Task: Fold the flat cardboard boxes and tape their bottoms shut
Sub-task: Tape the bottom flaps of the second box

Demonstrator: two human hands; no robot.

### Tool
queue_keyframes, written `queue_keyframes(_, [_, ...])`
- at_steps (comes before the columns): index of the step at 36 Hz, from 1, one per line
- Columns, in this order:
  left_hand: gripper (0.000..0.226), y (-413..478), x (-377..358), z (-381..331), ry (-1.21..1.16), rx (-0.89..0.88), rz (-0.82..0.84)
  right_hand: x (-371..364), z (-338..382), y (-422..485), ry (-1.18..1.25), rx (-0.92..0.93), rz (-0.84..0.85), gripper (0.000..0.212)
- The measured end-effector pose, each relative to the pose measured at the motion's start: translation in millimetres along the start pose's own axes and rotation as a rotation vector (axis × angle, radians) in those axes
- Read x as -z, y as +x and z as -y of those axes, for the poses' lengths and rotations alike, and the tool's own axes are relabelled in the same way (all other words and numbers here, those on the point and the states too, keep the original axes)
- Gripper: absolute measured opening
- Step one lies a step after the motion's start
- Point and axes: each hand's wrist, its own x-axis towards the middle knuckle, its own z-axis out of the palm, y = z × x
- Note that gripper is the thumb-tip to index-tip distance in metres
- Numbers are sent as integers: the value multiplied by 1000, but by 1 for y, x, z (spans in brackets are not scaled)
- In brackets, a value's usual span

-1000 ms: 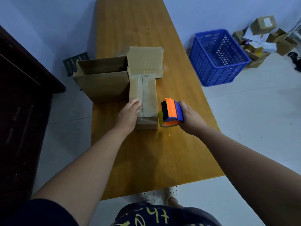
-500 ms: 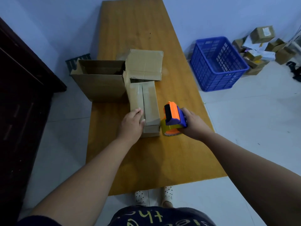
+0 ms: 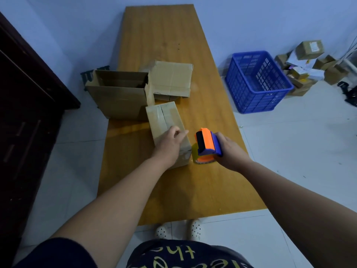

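The small box (image 3: 164, 120) lies on the table (image 3: 164, 35) near its middle, long side running near to far, with a seam down its top. The left hand (image 3: 170, 144) rests on the box's near end, fingers loose and gripping nothing. Just right of the box, the right hand (image 3: 229, 151) grips an orange and blue tape dispenser (image 3: 205, 144), which touches the table. Farther off stand an open box (image 3: 119, 97) at the left edge and a taped box (image 3: 172, 78) beside it. A blue crate (image 3: 257, 80) sits on the floor to the right.
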Motion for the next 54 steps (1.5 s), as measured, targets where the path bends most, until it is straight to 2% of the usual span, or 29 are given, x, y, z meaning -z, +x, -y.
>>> queue_keyframes(4, [44, 10, -2, 0, -250, 143, -13, 5, -4, 1, -19, 33, -8, 39])
queue_keyframes(6, [47, 13, -1, 0, -289, 173, 8, 9, -6, 2, -46, 43, 5, 41])
queue_keyframes(8, [54, 16, -2, -2, -213, 196, 59, 14, -7, 5, -91, 63, 17, 42])
queue_keyframes(12, [62, 20, -14, -5, 87, 203, 180, 28, -3, 11, -166, 135, 46, 39])
queue_keyframes(15, [64, 20, -17, -4, 170, 162, 206, 38, -2, 16, -216, 169, 85, 40])
queue_keyframes(21, [67, 16, -13, -5, 231, 108, 208, 50, 1, 25, -255, 206, 146, 46])
queue_keyframes(25, [65, 18, -14, -6, 242, 134, 218, 44, -6, 26, -219, 170, 163, 46])
queue_keyframes(31, [73, 17, -19, -2, 241, 139, 194, 21, -31, 22, -192, 120, 136, 40])
queue_keyframes(37, [68, 17, -19, -4, 194, 161, 178, 20, -51, 22, -237, 51, 95, 29])
queue_keyframes(46, [69, 17, -18, -4, 198, 158, 175, 29, -59, 19, -284, 123, 66, 35])
queue_keyframes(51, [70, 16, -18, -5, 206, 158, 167, 32, -57, 18, -309, 163, 48, 51])
queue_keyframes(54, [70, 16, -18, -4, 213, 147, 168, 40, -55, 16, -293, 157, 47, 50])
